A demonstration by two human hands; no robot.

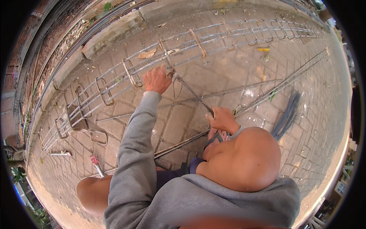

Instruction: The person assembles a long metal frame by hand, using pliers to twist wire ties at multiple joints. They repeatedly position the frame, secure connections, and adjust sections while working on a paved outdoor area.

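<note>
A long cage of steel rebar (pixel 228 33) with square stirrups lies on the paving in front of me. My left hand (pixel 156 79) is closed at the lower end of a stirrup (pixel 165 53), by the near bar; its exact fingertip hold is partly hidden. A dark, slim metal tool, apparently pincers (pixel 192 90), slants from that joint towards me. Its near end sits in my closed right hand (pixel 222 117), beside my knee. Thin wire (pixel 176 89) hangs in a loop next to the tool's head.
A bundle of dark tie wire (pixel 288 114) lies at right. Loose bars (pixel 282 82) cross the paving. At left are a loose stirrup (pixel 98 137), a tool with a red head (pixel 95 160) and another metal tool (pixel 61 154). A concrete kerb (pixel 114 32) runs behind the cage.
</note>
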